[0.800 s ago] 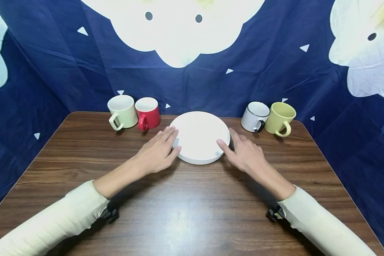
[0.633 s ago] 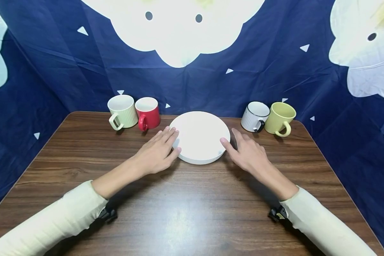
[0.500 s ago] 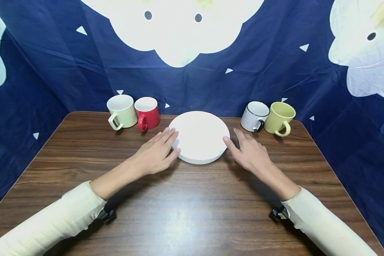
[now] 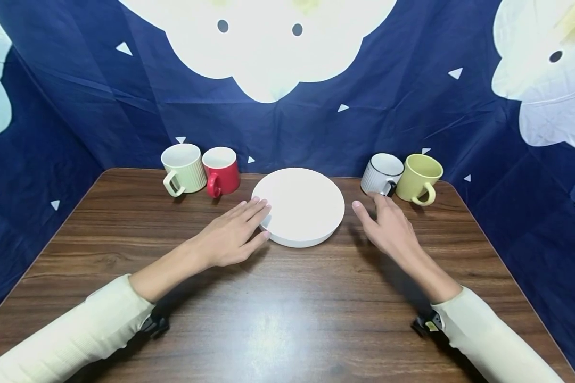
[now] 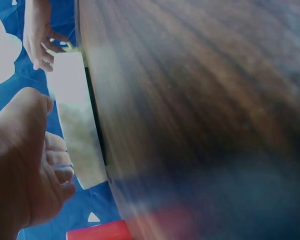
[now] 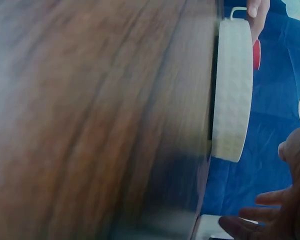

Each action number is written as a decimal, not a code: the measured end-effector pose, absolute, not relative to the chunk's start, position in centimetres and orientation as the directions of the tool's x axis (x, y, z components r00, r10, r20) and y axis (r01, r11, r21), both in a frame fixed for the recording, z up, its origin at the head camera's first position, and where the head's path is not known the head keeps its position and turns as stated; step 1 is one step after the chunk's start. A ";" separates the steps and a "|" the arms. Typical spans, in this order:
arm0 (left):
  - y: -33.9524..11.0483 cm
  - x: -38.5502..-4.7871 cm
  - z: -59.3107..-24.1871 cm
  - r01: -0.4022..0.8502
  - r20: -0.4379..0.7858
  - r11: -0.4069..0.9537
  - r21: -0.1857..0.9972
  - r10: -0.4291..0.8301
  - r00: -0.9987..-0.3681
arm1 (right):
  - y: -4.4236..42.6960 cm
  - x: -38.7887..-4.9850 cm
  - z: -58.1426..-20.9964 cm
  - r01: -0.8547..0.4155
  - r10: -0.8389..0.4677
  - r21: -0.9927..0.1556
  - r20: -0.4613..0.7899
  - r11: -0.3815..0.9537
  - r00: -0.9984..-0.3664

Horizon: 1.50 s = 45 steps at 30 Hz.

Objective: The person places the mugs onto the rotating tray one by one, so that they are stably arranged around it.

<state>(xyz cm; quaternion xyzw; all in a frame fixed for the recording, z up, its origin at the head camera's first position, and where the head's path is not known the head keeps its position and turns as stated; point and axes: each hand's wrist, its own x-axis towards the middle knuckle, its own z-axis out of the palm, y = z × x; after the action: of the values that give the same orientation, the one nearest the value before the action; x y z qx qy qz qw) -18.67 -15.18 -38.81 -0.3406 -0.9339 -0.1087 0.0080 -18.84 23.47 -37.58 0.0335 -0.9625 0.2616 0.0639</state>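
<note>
A thick white round disc with a flat top sits at the back middle of the table. In the left wrist view, the side of the disc shows just off the tabletop over a dark gap. My left hand is at its left rim, fingers extended; whether the fingertips touch it I cannot tell. To the right of the disc, apart from it, my right hand has thumb and fingers spread and holds nothing. Its index fingertip overlaps the bottom of a white ribbed mug with black rim and handle; contact is unclear.
A pale green ribbed mug and a red mug stand side by side at the back left. Beside the white mug is a yellow-green mug. Blue cloth hangs behind the wooden table.
My right hand has moved away from the disc's right rim, rightward toward the white mug. The left hand has shifted slightly left and nearer. Disc and mugs stay in place.
</note>
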 end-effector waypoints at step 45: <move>-15.8 -17.8 -38.7 0.639 -0.010 0.694 0.332 0.680 -0.733 | 29.8 -21.2 -39.0 -0.018 0.063 -0.967 0.002 -0.255 -0.998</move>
<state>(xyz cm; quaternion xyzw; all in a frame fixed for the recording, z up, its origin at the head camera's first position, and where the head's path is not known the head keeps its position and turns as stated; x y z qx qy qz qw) -17.80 -15.75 -38.65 -0.3591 -0.9180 -0.1550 -0.0663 -21.15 29.77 -39.02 -0.0184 -0.6097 0.7920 0.0257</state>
